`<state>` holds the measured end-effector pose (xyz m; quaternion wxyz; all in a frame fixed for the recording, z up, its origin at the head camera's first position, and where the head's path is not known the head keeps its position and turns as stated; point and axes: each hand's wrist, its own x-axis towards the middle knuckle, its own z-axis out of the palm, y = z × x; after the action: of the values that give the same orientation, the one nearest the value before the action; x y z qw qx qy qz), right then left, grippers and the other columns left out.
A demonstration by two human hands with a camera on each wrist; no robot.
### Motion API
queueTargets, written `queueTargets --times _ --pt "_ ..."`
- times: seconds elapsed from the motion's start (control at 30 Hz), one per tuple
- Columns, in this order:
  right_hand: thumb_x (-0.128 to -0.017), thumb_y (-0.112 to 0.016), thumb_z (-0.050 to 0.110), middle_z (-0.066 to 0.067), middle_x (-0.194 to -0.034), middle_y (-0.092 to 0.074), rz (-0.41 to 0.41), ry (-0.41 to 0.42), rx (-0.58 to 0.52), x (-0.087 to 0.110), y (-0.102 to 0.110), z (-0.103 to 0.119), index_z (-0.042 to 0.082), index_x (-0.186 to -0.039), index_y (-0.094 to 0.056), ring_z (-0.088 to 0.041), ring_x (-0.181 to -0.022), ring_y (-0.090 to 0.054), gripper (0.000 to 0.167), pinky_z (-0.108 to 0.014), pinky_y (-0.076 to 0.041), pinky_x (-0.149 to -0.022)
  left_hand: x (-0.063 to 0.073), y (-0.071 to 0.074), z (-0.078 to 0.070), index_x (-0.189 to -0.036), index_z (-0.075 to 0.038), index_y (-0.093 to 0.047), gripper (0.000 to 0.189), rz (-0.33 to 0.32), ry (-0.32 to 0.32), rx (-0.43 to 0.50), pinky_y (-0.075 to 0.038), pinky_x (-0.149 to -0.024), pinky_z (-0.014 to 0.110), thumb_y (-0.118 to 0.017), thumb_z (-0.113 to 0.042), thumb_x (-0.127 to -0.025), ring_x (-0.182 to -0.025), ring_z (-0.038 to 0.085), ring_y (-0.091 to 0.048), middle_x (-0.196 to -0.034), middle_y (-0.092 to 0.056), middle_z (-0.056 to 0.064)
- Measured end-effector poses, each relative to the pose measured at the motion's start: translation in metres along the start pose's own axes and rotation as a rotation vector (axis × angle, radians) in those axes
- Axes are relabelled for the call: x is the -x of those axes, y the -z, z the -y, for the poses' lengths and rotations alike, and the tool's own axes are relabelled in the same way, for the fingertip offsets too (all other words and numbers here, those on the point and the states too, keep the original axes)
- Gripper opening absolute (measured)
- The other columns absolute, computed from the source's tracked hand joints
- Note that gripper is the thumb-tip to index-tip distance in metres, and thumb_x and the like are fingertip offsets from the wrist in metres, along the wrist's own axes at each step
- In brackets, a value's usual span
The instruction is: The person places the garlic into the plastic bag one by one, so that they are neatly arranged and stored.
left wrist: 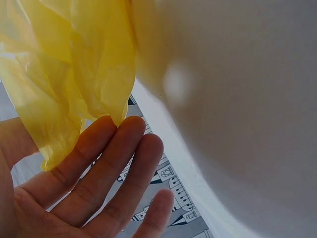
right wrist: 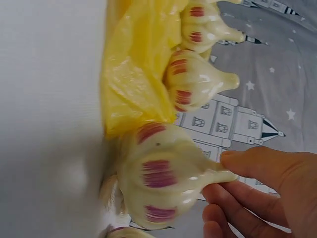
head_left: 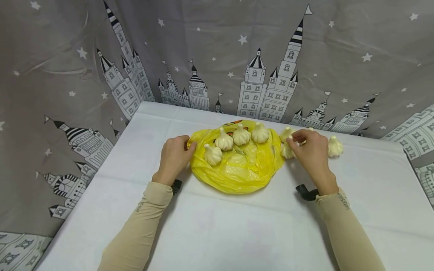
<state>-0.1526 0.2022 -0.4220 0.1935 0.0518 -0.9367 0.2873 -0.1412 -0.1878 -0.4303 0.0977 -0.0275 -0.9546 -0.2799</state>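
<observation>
A yellow plastic bag [head_left: 234, 180] lies spread on the table, with several garlic bulbs [head_left: 224, 140] standing on it. My left hand [head_left: 174, 157] pinches the bag's left edge between thumb and fingers; the left wrist view shows the thin plastic [left wrist: 99, 54] hanging at the fingertips. At the bag's right edge, my right hand [head_left: 313, 156] pinches a garlic bulb [right wrist: 163, 173] by its stem. Purple streaks mark that bulb's side in the right wrist view. Another garlic bulb [head_left: 287, 132] stands just behind it, and one more bulb [head_left: 335, 146] is right of the hand.
White cloth covers the table [head_left: 230, 233]. A grey curtain [head_left: 217, 41] printed with castles and stars hangs along the back and left side. Part of a further bulb shows behind the right hand.
</observation>
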Motion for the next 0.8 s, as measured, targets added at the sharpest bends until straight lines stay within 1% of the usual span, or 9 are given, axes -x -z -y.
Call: queueTargets --times 0.13,0.23,0.33,0.47,0.57,0.8 --pt "-0.091 -0.080 0.014 -0.018 -0.085 -0.077 0.001 0.007 -0.005 0.000 0.009 0.006 -0.002 -0.099 -0.078 -0.034 -0.075 -0.071 0.018 -0.040 -0.049 -0.069 0.000 0.001 0.000 -0.068 -0.009 -0.052 0.038 0.003 -0.001 0.000 -0.032 -0.056 0.033 -0.067 -0.020 -0.100 -0.057 0.023 -0.043 -0.060 -0.043 0.006" --pt "-0.091 -0.080 0.016 -0.017 -0.085 -0.077 -0.014 0.002 -0.004 0.000 0.016 0.013 -0.001 -0.099 -0.079 -0.033 -0.074 -0.070 0.019 -0.035 -0.049 -0.067 0.000 0.001 0.001 -0.068 -0.009 -0.052 0.038 0.000 -0.005 0.000 -0.032 -0.055 0.033 -0.067 -0.020 -0.100 -0.057 0.023 -0.042 -0.060 -0.043 0.005" --pt "-0.091 -0.081 0.017 -0.017 -0.085 -0.077 -0.024 -0.005 -0.011 0.000 0.023 0.019 0.000 -0.100 -0.079 -0.032 -0.076 -0.070 0.019 -0.026 -0.047 -0.066 0.000 0.000 0.002 -0.067 -0.009 -0.052 0.038 -0.002 -0.004 0.000 -0.031 -0.055 0.033 -0.067 -0.020 -0.100 -0.057 0.023 -0.042 -0.060 -0.043 0.005" --pt "-0.091 -0.082 0.017 -0.016 -0.085 -0.077 -0.035 0.010 -0.019 0.000 0.027 0.024 0.001 -0.099 -0.079 -0.033 -0.077 -0.072 0.019 -0.013 -0.043 -0.065 0.000 0.000 0.002 -0.068 -0.009 -0.052 0.038 -0.002 0.008 0.000 -0.032 -0.055 0.033 -0.068 -0.020 -0.100 -0.057 0.023 -0.043 -0.060 -0.043 0.005" --pt "-0.090 -0.083 0.016 -0.015 -0.085 -0.077 -0.039 0.023 -0.025 0.000 0.028 0.026 0.001 -0.100 -0.080 -0.032 -0.077 -0.072 0.018 -0.009 -0.040 -0.065 0.000 0.000 0.002 -0.068 -0.009 -0.052 0.037 -0.001 0.011 0.002 -0.032 -0.056 0.033 -0.068 -0.020 -0.100 -0.057 0.023 -0.043 -0.060 -0.044 0.005" --pt "-0.089 -0.085 0.015 -0.014 -0.087 -0.077 -0.037 0.053 -0.020 0.002 0.027 0.033 0.001 -0.100 -0.079 -0.030 -0.077 -0.071 0.019 -0.014 -0.044 -0.066 0.000 0.001 0.001 -0.069 -0.009 -0.054 0.036 0.004 0.006 -0.002 -0.033 -0.056 0.034 -0.067 -0.020 -0.100 -0.058 0.023 -0.044 -0.061 -0.045 0.006"
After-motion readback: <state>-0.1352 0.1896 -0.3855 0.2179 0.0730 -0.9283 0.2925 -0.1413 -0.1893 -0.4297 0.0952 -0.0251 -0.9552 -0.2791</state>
